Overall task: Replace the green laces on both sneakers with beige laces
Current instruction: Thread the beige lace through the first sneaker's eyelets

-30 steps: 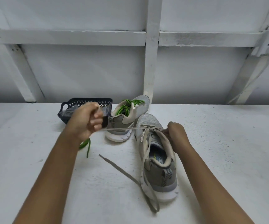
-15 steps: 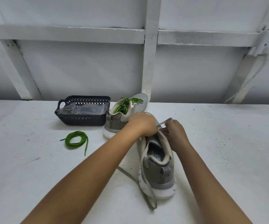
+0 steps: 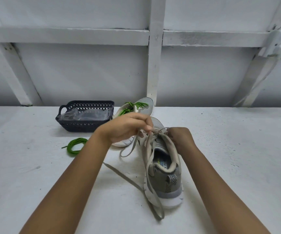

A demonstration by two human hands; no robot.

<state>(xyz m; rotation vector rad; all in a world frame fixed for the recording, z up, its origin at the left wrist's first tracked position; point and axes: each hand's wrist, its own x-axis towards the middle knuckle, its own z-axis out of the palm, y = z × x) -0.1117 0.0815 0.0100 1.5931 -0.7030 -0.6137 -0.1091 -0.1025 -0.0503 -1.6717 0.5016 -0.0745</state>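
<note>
Progress: roughly one third complete, by judgement. One sneaker is stripped of green and partly relaced; the other is untouched.
Done: loose green lace (image 3: 75,146) lies coiled on the table (image 3: 237,157), at 9 o'clock from the near sneaker (image 3: 165,179) and well apart from it.
In hand: beige lace (image 3: 119,171) runs through the toe-end eyelets of the near sneaker. The eyelets nearer the collar appear unthreaded.
Remaining: the rest of the near sneaker's eyelets, then removal of the green laces (image 3: 133,106) from the far sneaker (image 3: 145,105) and relacing of that sneaker.
Left hand (image 3: 128,127): fingers curled, pinching the beige lace just above the toe-end eyelets, at 11 o'clock from the shoe opening.
Right hand (image 3: 181,139): fingers curled tight at the eyelet row, at 1 o'clock from the opening. It appears to pinch the same lace, but the fingers hide the contact point.
Near sneaker: grey upper, beige collar, white sole. It stands on its sole, heel at 6 o'clock toward the person, toe at 12 o'clock.
Beige lace: flat and limp. One free end trails across the table toward 9 o'clock, and another run hangs down the shoe's left side and loops past the heel at 6 o'clock.
Far sneaker: at 11 o'clock, just beside the near toe, partly behind the left hand.
Basket (image 3: 85,127): dark and perforated, at 10 o'clock. It holds a clear plastic bag (image 3: 85,114) whose contents are not discernible.
</note>
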